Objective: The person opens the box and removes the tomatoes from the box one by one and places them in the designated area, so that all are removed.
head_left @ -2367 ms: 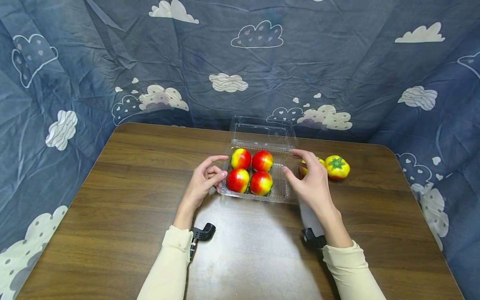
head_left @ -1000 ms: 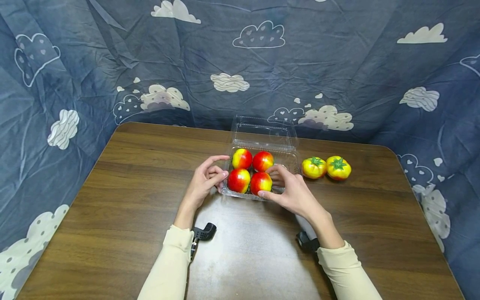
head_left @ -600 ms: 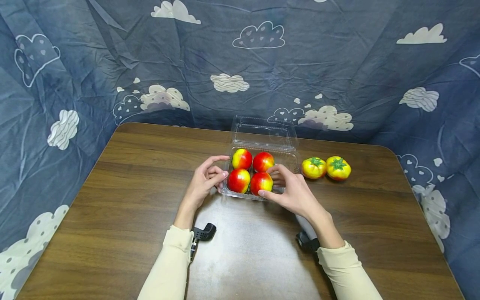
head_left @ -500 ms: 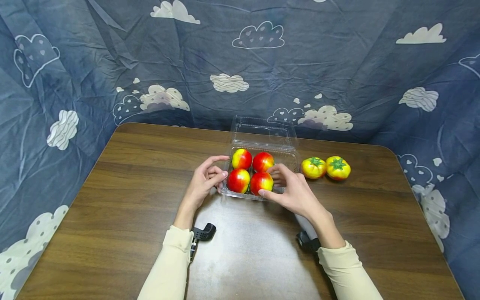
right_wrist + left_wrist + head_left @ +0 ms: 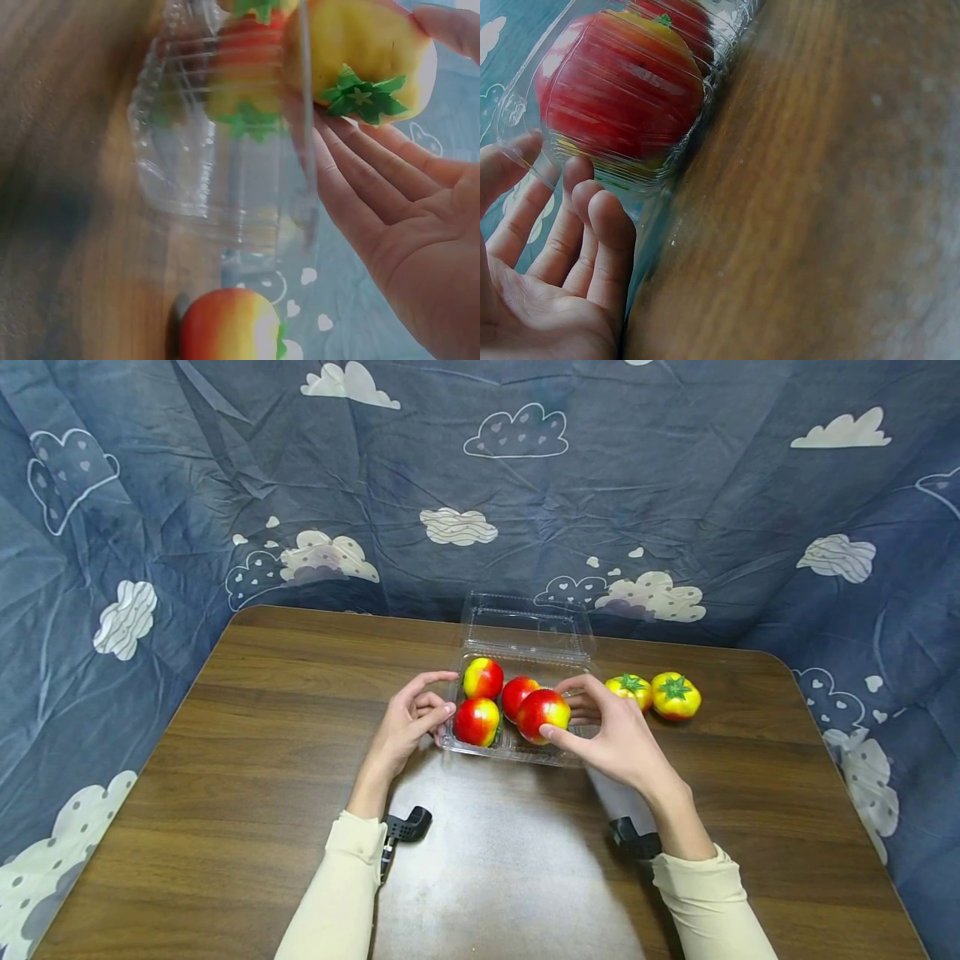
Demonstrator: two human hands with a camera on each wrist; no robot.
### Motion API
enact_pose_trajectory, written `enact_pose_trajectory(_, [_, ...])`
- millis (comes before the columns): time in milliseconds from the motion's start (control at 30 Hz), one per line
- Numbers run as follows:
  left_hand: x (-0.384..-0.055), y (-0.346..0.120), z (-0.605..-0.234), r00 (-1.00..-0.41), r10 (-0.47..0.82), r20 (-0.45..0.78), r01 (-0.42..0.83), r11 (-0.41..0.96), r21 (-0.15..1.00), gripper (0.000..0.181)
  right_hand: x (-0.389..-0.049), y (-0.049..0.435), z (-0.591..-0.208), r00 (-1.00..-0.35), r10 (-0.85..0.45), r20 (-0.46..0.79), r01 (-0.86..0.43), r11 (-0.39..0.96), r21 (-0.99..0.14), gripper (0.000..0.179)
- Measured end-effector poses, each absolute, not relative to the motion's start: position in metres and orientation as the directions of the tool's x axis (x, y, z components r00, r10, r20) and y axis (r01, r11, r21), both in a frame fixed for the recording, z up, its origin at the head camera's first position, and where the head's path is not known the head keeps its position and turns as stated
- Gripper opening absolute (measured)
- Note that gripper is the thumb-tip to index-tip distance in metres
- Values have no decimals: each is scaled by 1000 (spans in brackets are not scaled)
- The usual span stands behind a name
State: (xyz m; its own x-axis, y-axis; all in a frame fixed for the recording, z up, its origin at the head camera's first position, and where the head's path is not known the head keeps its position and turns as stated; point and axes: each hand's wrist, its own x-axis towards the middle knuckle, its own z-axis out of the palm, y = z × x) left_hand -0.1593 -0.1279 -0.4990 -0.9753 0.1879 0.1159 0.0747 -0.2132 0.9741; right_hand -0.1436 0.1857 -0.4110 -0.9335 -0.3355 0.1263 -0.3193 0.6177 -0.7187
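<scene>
A clear plastic clamshell container (image 5: 525, 756) sits on the table, its lid (image 5: 528, 625) folded back. My left hand (image 5: 405, 718) holds its left edge, thumb and fingertips at the rim in the left wrist view. My right hand (image 5: 615, 735) grips a red-and-yellow tomato (image 5: 542, 717) between thumb and fingers. This tomato is raised above the container, its green calyx showing in the right wrist view. Inside the container stand a front-left tomato (image 5: 476, 722), a back-left tomato (image 5: 483, 678) and a back-right tomato (image 5: 517, 695), which the raised one partly covers.
Right of the container, two more tomatoes lie calyx up on the wooden table (image 5: 262, 735): a near one (image 5: 630, 687), partly behind my right hand, and a farther one (image 5: 676, 696). A blue cloud-print cloth (image 5: 375, 485) hangs behind the table.
My right hand came from the container's right side to the front-right tomato, took hold of it, and has lifted it up and rightward. The left hand stays in place.
</scene>
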Motion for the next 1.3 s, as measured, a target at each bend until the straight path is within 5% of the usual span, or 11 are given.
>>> enact_pose_trajectory(733, [-160, -129, -501, -974, 191, 119, 78, -206, 975, 46, -150, 202, -405, -956, -233, 176, -264, 432, -862, 54])
enact_pose_trajectory(1300, [-159, -128, -499, -975, 190, 116, 75, -212, 974, 46, -152, 212, -405, -951, -88, 297, -280, 655, -702, 59])
